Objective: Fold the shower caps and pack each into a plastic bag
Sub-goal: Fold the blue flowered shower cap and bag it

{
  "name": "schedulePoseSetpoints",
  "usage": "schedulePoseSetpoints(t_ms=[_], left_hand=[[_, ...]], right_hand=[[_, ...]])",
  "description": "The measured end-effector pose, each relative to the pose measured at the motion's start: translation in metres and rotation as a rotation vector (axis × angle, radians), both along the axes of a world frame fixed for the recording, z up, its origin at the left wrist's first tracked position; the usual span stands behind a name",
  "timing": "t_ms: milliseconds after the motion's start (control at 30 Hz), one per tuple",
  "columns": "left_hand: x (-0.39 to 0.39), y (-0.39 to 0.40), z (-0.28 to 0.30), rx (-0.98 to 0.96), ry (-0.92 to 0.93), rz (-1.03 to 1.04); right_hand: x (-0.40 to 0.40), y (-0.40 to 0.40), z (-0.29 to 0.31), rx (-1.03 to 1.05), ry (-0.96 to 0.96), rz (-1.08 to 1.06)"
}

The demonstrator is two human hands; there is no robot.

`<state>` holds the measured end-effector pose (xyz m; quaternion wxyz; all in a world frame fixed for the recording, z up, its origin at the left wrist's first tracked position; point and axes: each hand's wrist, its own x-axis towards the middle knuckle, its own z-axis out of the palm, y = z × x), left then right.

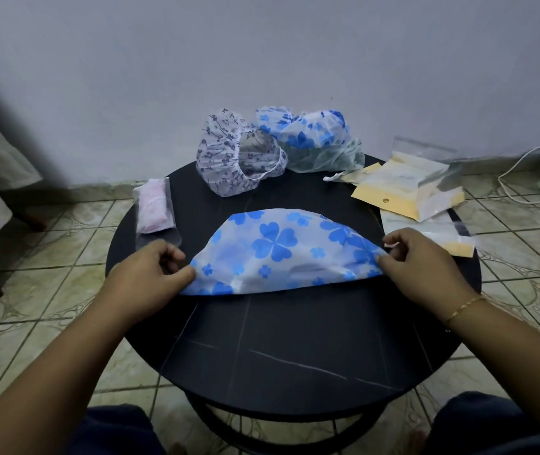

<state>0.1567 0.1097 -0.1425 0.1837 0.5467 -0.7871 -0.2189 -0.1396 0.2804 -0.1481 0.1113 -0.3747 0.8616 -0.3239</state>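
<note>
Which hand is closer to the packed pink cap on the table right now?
Left. The left hand pinches the blue clover cap just in front of the packed pink cap; the right hand holds the cap's opposite end, far across the table.

Dim, cool bluish indoor light, source not visible. Round black table (294, 339) reads very dark, faint pale streaks on its near half. Soft shadows only, no hard glare. Wide-angle bending at frame edges. Left edge smeared with motion blur. Plastic bags (406, 188) at the table's far right edge slightly blurred. Centre reasonably sharp.
</note>
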Motion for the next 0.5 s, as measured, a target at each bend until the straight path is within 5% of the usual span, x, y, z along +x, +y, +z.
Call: schedulePoseSetpoints(t_ms=[133, 233, 367, 500], left_hand=[[-0.014, 0.010, 0.016, -0.392, 0.152, 0.007], [-0.035, 0.017, 0.020, -0.580, 0.210, -0.273], [-0.070, 0.023, 0.002, -0.576, 0.021, -0.560], [-0.093, 0.024, -0.015, -0.335, -0.316, -0.585]], right_hand=[[0.017, -0.004, 0.011, -0.079, 0.370, 0.015], [0.033, -0.012, 0.012, -0.156, 0.430, 0.152], [0.049, -0.033, 0.002, -0.049, 0.409, 0.325], [0.048, -0.050, -0.012, 0.176, 0.319, 0.373]])
